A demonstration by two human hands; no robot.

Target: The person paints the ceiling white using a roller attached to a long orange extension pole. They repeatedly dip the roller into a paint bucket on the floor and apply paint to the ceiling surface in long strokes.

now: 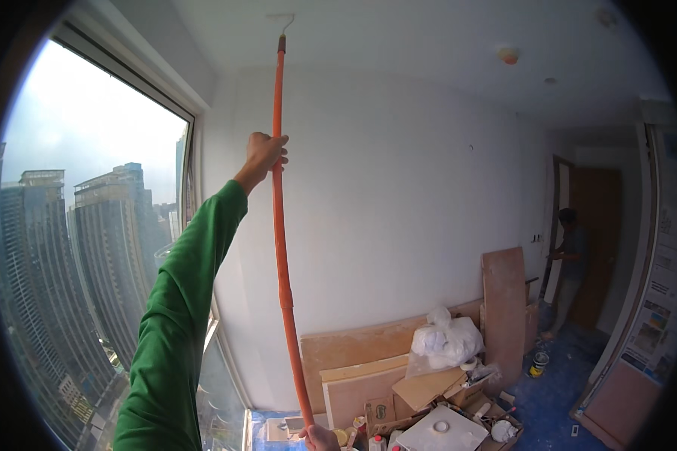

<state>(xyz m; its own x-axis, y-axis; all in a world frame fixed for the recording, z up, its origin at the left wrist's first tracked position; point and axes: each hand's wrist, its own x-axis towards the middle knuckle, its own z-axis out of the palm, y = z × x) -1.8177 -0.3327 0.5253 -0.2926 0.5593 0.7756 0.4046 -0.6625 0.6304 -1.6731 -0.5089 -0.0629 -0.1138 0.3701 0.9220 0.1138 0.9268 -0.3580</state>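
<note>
A long orange extension pole [280, 225] rises almost upright in front of me. At its top a bent wire frame carries a pale paint roller [280, 16], which is against the ceiling or very near it. My left hand [265, 152], at the end of a green sleeve, is wrapped round the upper part of the pole. Low at the picture's bottom edge, my right hand [320, 438] grips the pole's lower end; only part of that hand shows.
A large window [90, 150] fills the left side. Wooden boards [353, 342], a white plastic bag [447, 340] and cardboard boxes [429, 387] crowd the wall's foot. A paint can [538, 364] stands on the blue floor covering [557, 406]. Another person [570, 252] is by the far doorway.
</note>
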